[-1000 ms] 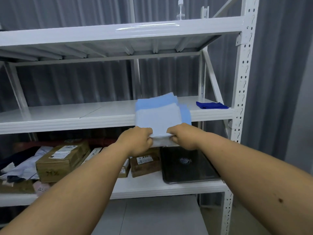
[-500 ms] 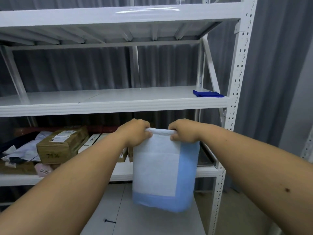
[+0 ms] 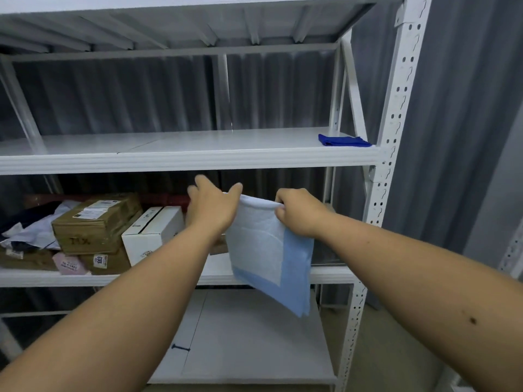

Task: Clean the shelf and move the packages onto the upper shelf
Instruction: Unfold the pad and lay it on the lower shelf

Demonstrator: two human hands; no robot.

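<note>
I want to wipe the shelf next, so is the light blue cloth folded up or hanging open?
Hanging open. The cloth droops from its top edge, pinched by the right hand; the left hand has open fingers.

A rack of shelves (image 3: 390,154) filled the view. On the upper shelf (image 3: 181,159) a folded rag (image 3: 343,140) lay at 2 o'clock, near the right post. On the lower shelf (image 3: 331,274), at 9 o'clock, a box (image 3: 96,222) sat on another box (image 3: 110,261), with a carton (image 3: 152,236) just right of them and bags (image 3: 31,230) to their left. Before the lower shelf, at centre, a towel (image 3: 268,250) hung from the right hand (image 3: 300,213), the left hand (image 3: 212,207) beside it. At 6 o'clock a screw (image 3: 179,348) lay on the bottom shelf (image 3: 254,349).
</note>
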